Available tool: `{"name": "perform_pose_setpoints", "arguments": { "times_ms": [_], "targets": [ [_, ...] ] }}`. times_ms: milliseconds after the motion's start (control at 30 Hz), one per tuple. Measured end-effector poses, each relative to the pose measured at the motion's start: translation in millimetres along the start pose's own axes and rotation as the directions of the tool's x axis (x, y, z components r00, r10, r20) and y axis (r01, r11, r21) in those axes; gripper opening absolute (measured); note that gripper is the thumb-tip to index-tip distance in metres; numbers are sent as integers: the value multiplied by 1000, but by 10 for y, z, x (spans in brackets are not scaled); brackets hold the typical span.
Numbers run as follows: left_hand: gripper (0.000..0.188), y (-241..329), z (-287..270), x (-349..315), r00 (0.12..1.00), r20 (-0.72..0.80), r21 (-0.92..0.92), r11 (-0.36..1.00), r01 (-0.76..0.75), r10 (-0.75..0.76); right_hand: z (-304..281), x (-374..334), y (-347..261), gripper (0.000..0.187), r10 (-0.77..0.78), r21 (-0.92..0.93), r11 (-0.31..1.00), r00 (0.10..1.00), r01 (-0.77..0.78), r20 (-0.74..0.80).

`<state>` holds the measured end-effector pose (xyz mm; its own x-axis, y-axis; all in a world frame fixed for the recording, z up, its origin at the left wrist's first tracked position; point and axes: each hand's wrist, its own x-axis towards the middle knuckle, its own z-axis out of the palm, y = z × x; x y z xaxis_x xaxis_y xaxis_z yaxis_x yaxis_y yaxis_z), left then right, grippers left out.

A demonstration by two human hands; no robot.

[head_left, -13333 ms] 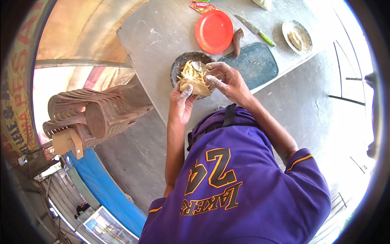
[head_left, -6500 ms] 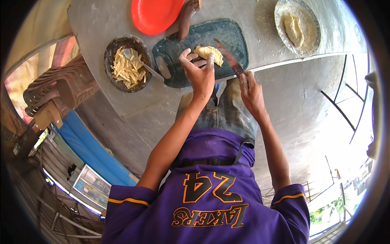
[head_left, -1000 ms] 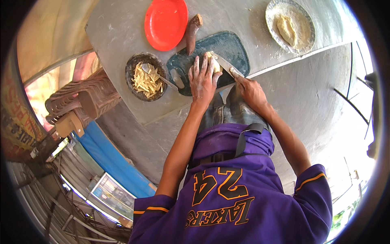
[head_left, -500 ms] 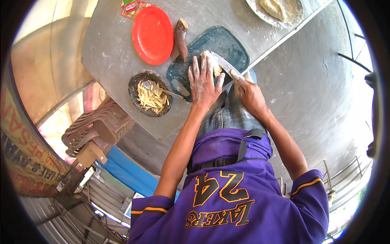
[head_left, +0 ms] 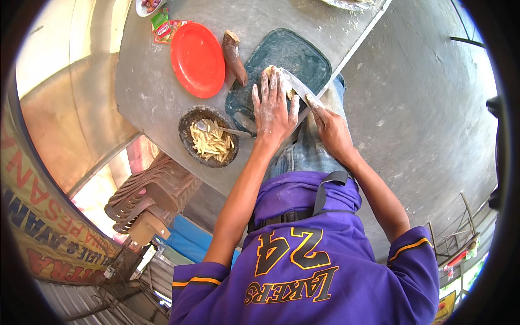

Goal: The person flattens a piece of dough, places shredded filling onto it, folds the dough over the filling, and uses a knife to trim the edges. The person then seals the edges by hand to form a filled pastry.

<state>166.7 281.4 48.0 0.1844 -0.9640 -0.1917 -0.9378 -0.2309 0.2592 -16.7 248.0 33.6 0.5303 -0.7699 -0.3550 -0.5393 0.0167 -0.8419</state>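
Note:
My left hand [head_left: 274, 114], dusted white, lies over a pale floury lump [head_left: 291, 93] that looks like dough and holds it down. Its fingers stretch forward, with the thumb on the near side; they hide most of the lump. My right hand [head_left: 331, 127] grips a knife [head_left: 299, 85], the forefinger laid along it. The broad blade points away to the left, against the lump and close to my left fingertips. Under them is a dark green tray-like board [head_left: 303, 51]. At my left wrist, a dark stone bowl [head_left: 188, 147] holds pale cut strips [head_left: 211, 142] and a metal spoon [head_left: 233, 131].
A red oval plate [head_left: 197, 59] lies left of the board, beside a thick curved brown pestle-like piece [head_left: 234, 58]. Farther off are coloured packets [head_left: 163, 28] and a small bowl of purplish bulbs [head_left: 147, 6]. A floury plate [head_left: 352, 4] sits near the grey table's [head_left: 138, 81] right edge.
The whole view has shifted, so the far floury plate is mostly cut off and the bowl of bulbs has come in. My hands and the knife stay almost in place at the lump.

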Motion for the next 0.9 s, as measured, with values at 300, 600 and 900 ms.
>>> {"name": "perform_pose_setpoints", "arguments": {
  "times_ms": [300,600,900],
  "targets": [
    [56,-230,-227,225,957,33,84,953,-290,288,-141,-120,135,25,110,154,984,987,-91,-119],
    [32,-412,-363,478,843,72,228,813,-535,534,-84,-196,363,34,-8,130,991,974,38,-228],
    [25,-265,-266,487,988,118,-787,598,154,-99,-140,-232,277,35,141,284,956,963,-72,-231]
  ]
}}
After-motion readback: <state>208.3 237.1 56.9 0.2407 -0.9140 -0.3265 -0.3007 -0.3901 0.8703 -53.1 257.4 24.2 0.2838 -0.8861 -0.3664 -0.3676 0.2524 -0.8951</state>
